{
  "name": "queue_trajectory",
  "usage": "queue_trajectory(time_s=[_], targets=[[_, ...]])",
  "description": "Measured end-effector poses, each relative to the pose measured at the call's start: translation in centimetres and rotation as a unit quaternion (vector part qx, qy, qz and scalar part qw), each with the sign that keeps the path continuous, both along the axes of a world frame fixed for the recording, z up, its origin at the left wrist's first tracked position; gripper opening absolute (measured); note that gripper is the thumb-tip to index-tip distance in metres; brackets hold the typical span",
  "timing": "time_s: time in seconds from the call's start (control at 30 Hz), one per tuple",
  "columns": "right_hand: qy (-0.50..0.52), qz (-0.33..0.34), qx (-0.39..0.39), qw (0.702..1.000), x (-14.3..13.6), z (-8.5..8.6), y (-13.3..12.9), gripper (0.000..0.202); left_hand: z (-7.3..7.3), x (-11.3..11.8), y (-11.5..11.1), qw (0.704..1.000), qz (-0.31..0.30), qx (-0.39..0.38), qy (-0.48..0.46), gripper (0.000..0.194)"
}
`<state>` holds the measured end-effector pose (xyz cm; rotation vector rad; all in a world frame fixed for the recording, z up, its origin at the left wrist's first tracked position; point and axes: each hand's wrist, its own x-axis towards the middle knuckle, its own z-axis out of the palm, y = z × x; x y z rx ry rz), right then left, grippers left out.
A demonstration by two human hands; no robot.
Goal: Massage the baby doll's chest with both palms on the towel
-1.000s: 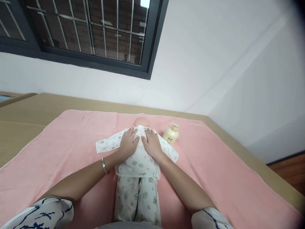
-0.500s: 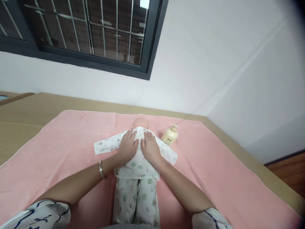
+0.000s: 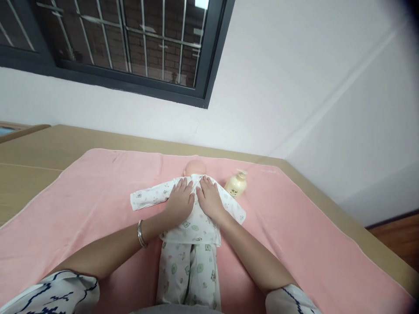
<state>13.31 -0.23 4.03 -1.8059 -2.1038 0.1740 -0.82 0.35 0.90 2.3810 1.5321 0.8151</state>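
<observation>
A doll (image 3: pixel 195 167) lies on a pink cloth (image 3: pixel 108 183), its bald head toward the wall. It wears a white printed top (image 3: pixel 196 231) with the sleeves spread to both sides, and matching trousers (image 3: pixel 203 272). My left hand (image 3: pixel 180 199) rests flat on the left part of the top's upper body, fingers stretched toward the head. On the right part lies my right hand (image 3: pixel 210 197), also flat with its fingers extended. Neither hand grasps anything. A silver bangle (image 3: pixel 140 233) circles my left wrist.
A cream pump bottle (image 3: pixel 236 184) lies tilted beside the right sleeve. Under the cloth is a light brown surface (image 3: pixel 88 137), bordered by a white wall (image 3: pixel 255 87). A dark-framed window (image 3: pixel 131 83) with bars is at the upper left.
The whole view has shifted slightly, moving the scene a little to the right. Both hands remain flat on the doll's top, with hardly any change in their placement.
</observation>
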Motion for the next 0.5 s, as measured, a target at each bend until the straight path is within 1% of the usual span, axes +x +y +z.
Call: queue_trajectory(time_s=[0.1,0.17,0.23,0.3,0.37,0.43,0.5], targets=[[-0.038,-0.011,0.016,0.999,-1.7,-0.5,-2.0,0.052,0.5,-1.0,1.6,0.999,-0.023,-0.027,-0.015,0.050],[-0.053,-0.004,0.035,0.998,-2.6,-0.8,-3.1,0.054,0.7,-1.6,2.9,0.998,-0.030,-0.042,-0.025,0.051],[-0.048,0.009,0.043,0.998,-2.7,-0.8,-3.2,0.054,0.6,-1.7,3.5,0.998,-0.023,-0.046,-0.031,0.051],[-0.029,0.022,0.035,0.999,-2.0,-0.8,-2.4,0.052,0.3,-1.3,2.8,0.999,-0.002,-0.037,-0.031,0.052],[-0.004,0.021,0.024,0.999,-0.8,-0.6,-1.0,0.050,-0.1,-0.6,1.3,0.999,0.012,-0.021,-0.025,0.052],[0.014,0.012,0.017,1.000,0.2,-0.4,0.3,0.049,-0.3,-0.1,-0.2,1.000,0.005,-0.009,-0.018,0.052],[0.011,0.003,0.014,1.000,0.6,-0.2,0.8,0.049,-0.2,0.0,-1.1,1.000,-0.015,-0.010,-0.013,0.052]])
